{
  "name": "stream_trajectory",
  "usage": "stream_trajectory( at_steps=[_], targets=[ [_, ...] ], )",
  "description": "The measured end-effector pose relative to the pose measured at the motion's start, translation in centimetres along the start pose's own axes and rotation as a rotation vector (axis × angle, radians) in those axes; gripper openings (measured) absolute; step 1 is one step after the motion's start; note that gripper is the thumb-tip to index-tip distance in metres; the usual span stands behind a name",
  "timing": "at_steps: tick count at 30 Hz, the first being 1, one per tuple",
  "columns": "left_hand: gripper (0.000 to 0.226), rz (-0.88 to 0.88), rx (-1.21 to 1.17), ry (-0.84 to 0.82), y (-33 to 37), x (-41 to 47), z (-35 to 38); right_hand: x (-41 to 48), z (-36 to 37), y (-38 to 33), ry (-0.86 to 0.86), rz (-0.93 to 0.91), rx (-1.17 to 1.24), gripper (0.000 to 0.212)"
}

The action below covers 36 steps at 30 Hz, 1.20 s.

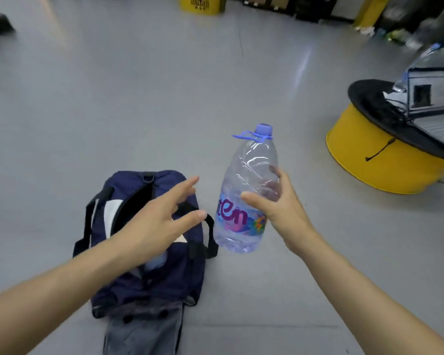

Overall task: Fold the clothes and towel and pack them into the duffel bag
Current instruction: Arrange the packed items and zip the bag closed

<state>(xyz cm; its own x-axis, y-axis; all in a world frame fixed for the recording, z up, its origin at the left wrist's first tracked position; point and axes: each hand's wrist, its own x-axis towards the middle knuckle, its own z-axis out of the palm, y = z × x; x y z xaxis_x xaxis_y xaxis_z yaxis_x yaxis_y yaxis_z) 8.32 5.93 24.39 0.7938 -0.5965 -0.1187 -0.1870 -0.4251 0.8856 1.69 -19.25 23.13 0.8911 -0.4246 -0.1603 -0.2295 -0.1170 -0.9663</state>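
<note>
left hand (154,226) spread wide over the duffel bag (169,283)
right of bag, i see right hand (285,208) gripping water bottle (249,160)

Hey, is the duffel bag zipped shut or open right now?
Open. The duffel bag gapes along its top, and a white item shows inside.

Clear glossy crinkled plastic bottle (245,190); matt navy cloth duffel bag (149,252); smooth grey floor (113,98).

duffel bag (164,285): middle hidden behind left hand (154,221) | grey garment (144,336): cut off by bottom edge
</note>
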Motion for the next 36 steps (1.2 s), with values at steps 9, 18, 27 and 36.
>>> stream_trajectory(
  at_steps=[9,18,27,36],
  targets=[
    [0.101,0.135,0.012,0.275,14.4,-15.9,-2.7,-17.4,6.2,-17.1,0.045,-0.229,0.118,0.088],
    [0.091,0.125,-0.154,0.547,18.5,-30.9,-7.4,-32.3,10.3,-23.9,-0.162,-0.325,0.207,0.055],
    [0.087,0.099,-0.211,0.173,15.0,-36.2,-9.3,-34.4,8.4,-25.0,-0.526,-0.208,-0.057,0.091],
    [0.094,0.012,-0.104,0.154,7.6,-29.8,-6.3,-30.6,11.1,-18.5,-0.296,-0.244,-0.227,0.075]
  ],
)
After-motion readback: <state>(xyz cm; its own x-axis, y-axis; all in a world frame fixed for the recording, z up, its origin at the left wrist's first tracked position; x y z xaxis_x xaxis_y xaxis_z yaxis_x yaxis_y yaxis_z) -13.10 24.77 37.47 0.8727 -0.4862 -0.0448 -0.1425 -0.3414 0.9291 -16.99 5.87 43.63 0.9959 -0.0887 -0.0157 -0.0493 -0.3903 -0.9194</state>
